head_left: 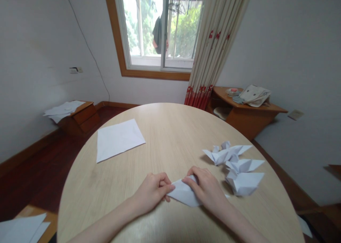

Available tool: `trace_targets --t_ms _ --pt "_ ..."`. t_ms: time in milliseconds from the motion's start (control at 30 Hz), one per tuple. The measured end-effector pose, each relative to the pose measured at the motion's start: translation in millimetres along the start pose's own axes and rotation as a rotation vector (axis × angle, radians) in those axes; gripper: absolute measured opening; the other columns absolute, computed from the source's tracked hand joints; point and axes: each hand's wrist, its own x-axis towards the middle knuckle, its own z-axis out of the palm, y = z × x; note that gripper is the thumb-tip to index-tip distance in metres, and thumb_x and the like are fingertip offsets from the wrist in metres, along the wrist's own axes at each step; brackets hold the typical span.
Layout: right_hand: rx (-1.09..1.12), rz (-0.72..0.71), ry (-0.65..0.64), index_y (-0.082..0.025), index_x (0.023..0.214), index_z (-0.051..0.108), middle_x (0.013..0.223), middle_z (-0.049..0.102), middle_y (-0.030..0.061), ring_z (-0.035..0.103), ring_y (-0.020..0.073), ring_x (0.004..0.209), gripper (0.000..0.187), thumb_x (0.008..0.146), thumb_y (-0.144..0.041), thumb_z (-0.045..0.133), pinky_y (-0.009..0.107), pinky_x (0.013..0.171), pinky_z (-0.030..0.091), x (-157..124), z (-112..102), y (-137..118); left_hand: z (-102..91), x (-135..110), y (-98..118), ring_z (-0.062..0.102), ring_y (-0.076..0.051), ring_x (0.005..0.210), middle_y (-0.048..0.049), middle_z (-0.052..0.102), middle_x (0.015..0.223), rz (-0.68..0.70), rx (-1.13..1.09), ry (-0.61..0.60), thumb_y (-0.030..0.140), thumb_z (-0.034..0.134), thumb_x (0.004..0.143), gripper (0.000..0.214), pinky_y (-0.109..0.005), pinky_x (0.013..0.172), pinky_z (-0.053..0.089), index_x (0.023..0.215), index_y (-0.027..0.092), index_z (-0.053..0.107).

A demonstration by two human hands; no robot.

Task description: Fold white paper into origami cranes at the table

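A piece of folded white paper (183, 194) is held between my two hands, low over the near middle of the round table (170, 129). My left hand (156, 189) pinches its pointed left tip between thumb and fingers. Over its right part lies my right hand (204, 186), thumb on top and fingers curled round the far edge, so the right end is mostly hidden. Just right of that hand sit several folded paper figures (246, 182) with pointed ends, bunched together.
A stack of flat white paper (119, 140) lies at the table's left. Beyond the table are a small wooden cabinet (82, 117) with papers, a corner desk (247, 118) with a cloth bag (255, 95), a curtain (213, 47) and a window. More paper (21, 228) rests at lower left.
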Motion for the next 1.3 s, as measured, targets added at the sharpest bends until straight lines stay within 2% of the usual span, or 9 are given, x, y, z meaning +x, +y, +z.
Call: trace_targets --t_ms 100,267,567,633,767,900,1033,1167,1300 --pt "0.106 0.101 -0.039 -0.021 0.075 0.058 0.074 0.065 0.0028 0.06 0.0221 0.075 0.016 0.085 -0.032 0.054 0.032 0.067 0.042 2.4 -3.1 1.0 0.5 0.8 0.0 0.063 -0.016 0.055 -0.0002 0.063 0.056 -0.014 -0.026 -0.013 0.047 0.058 0.077 0.032 -0.023 0.054 0.042 0.07 0.016 0.055" --pt "0.254 0.17 -0.127 -0.02 0.074 0.06 0.075 0.065 0.0036 0.059 0.0209 0.075 0.019 0.084 -0.033 0.051 0.031 0.066 0.041 7.4 -8.4 2.0 -0.7 0.6 2.8 0.059 -0.014 0.052 -0.0013 0.064 0.057 -0.012 -0.001 -0.022 0.046 0.055 0.078 0.031 -0.023 0.054 0.042 0.073 0.016 0.056" --pt "0.21 0.194 -0.089 -0.02 0.068 0.055 0.07 0.064 0.003 0.058 0.0211 0.071 0.022 0.086 -0.032 0.05 0.03 0.063 0.039 7.5 -5.4 4.8 0.9 1.2 3.9 0.057 -0.013 0.049 -0.0028 0.064 0.058 -0.027 -0.055 -0.055 0.05 0.055 0.078 0.035 -0.024 0.051 0.044 0.073 0.016 0.055" --pt "0.133 0.139 -0.062 -0.021 0.069 0.055 0.069 0.065 0.0026 0.059 0.0205 0.069 0.023 0.089 -0.03 0.049 0.03 0.062 0.038 6.8 -4.2 5.8 1.9 1.5 2.9 0.057 -0.013 0.048 -0.0027 0.063 0.057 -0.041 -0.076 -0.057 0.054 0.057 0.076 0.039 -0.024 0.05 0.044 0.072 0.016 0.054" --pt "-0.082 -0.065 0.045 -0.021 0.073 0.054 0.067 0.065 0.0017 0.059 0.0188 0.064 0.025 0.095 -0.026 0.043 0.029 0.062 0.037 5.5 -0.7 6.0 0.7 1.3 3.8 0.056 -0.013 0.046 0.0001 0.06 0.053 -0.073 -0.078 -0.048 0.057 0.058 0.074 0.041 -0.023 0.047 0.04 0.071 0.016 0.053" --pt "-0.218 -0.222 0.072 -0.02 0.076 0.053 0.066 0.065 0.0014 0.06 0.018 0.063 0.028 0.099 -0.024 0.036 0.029 0.062 0.035 6.9 5.0 6.7 -3.5 1.2 7.7 0.053 -0.013 0.052 -0.0004 0.064 0.058 -0.033 0.057 -0.037 0.046 0.053 0.081 0.032 -0.023 0.054 0.036 0.07 0.016 0.057" --pt "-0.256 -0.264 0.043 -0.019 0.081 0.054 0.07 0.068 0.0023 0.06 0.0176 0.063 0.031 0.101 -0.023 0.032 0.03 0.064 0.036 9.9 10.2 8.1 -7.2 3.2 8.5 0.053 -0.015 0.063 -0.001 0.062 0.066 0.021 0.257 0.07 0.036 0.052 0.082 0.025 -0.025 0.059 0.034 0.07 0.017 0.061" --pt "-0.279 -0.321 0.077 -0.016 0.091 0.058 0.079 0.069 0.0069 0.062 0.0204 0.071 0.03 0.101 -0.023 0.031 0.033 0.067 0.041 11.0 10.5 5.9 -11.7 5.8 4.9 0.055 -0.019 0.076 -0.0028 0.06 0.076 0.089 0.446 0.182 0.032 0.055 0.08 0.021 -0.027 0.07 0.036 0.067 0.017 0.062" --pt "-0.3 -0.415 0.158 -0.013 0.105 0.061 0.101 0.069 0.0138 0.062 0.0253 0.091 0.028 0.098 -0.021 0.034 0.039 0.079 0.047 8.8 7.8 0.3 -16.4 9.4 -3.8 0.054 -0.018 0.069 -0.0009 0.059 0.071 -0.006 0.449 0.242 0.027 0.054 0.081 0.016 -0.026 0.064 0.035 0.07 0.017 0.061"
